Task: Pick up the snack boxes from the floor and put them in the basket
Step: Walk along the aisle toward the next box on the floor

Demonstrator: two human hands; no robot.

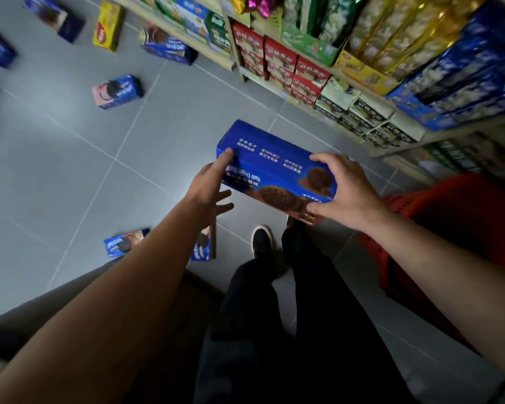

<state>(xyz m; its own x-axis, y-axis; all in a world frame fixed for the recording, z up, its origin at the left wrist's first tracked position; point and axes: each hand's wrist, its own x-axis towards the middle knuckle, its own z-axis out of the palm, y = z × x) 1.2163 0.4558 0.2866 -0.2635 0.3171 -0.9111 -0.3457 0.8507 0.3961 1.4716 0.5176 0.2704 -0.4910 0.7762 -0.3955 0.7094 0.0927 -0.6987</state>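
Head view: right hand [349,191] grip clamps the near end of the blue snack box [270,167], held above the floor [146,141]. Left hand [213,185], fingers straight, touches its far corner. Red basket [438,205] sits just right of the grip; open tile lies left.

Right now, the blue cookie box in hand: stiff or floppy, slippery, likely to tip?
The blue cookie box looks like stiff carton: flat faces, no sag though the right hand grips one end. Its glossy print may be slick. The left hand only steadies the far end with straight fingers, so it is probably light.
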